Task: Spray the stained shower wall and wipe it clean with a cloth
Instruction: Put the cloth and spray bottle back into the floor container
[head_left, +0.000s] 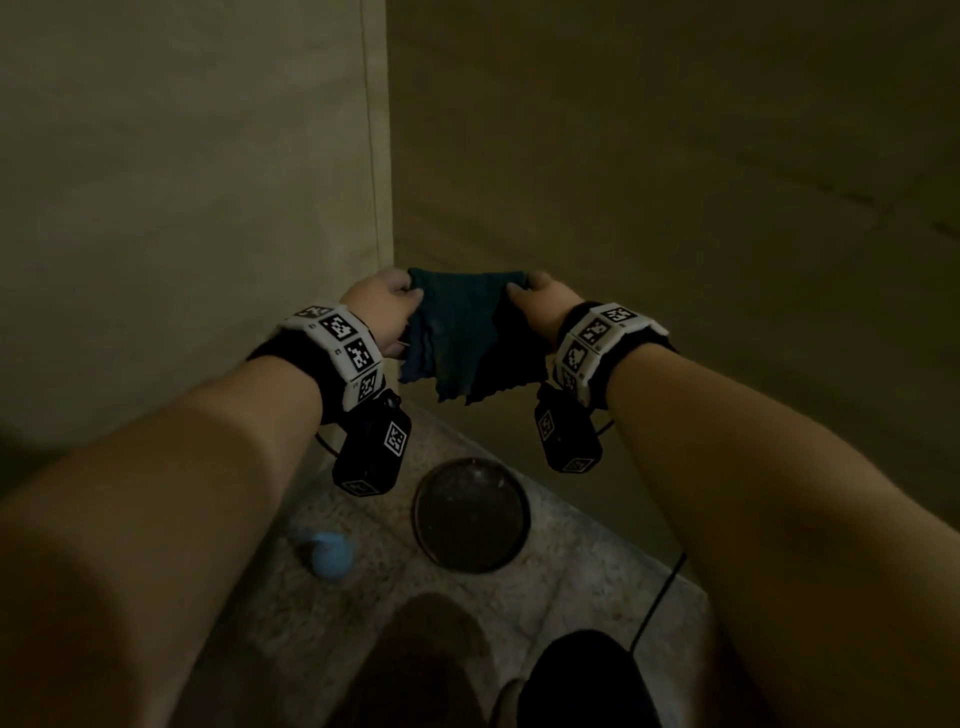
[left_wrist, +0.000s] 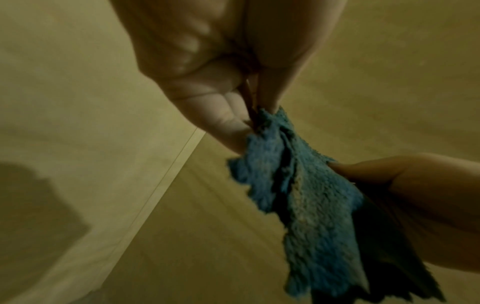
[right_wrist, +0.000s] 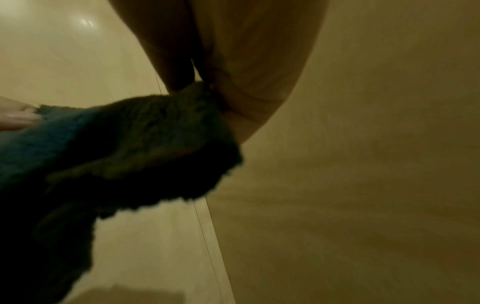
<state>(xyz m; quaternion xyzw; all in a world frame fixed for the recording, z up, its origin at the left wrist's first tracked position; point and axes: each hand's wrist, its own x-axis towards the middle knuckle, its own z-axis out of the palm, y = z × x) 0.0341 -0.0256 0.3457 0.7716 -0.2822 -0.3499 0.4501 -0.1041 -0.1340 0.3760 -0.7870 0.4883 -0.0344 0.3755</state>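
Note:
A dark blue-green terry cloth (head_left: 462, 332) hangs spread between my two hands in front of the corner of the beige shower walls (head_left: 675, 156). My left hand (head_left: 402, 293) pinches its upper left corner, and my right hand (head_left: 522, 288) pinches the upper right corner. In the left wrist view the thumb and fingers (left_wrist: 228, 127) clamp the cloth (left_wrist: 306, 195), with the right hand (left_wrist: 415, 185) beyond it. The right wrist view has the cloth (right_wrist: 116, 148) held at my fingertips (right_wrist: 215, 90). Its lower edge dangles free and ragged.
Below the cloth lies a speckled stone floor (head_left: 571, 545) with a round dark drain cover (head_left: 471, 514). A pale blue spray bottle top (head_left: 330, 553) stands at the lower left. A black cable (head_left: 657, 603) trails on the right, and a dark shape (head_left: 582, 680) sits at the bottom edge.

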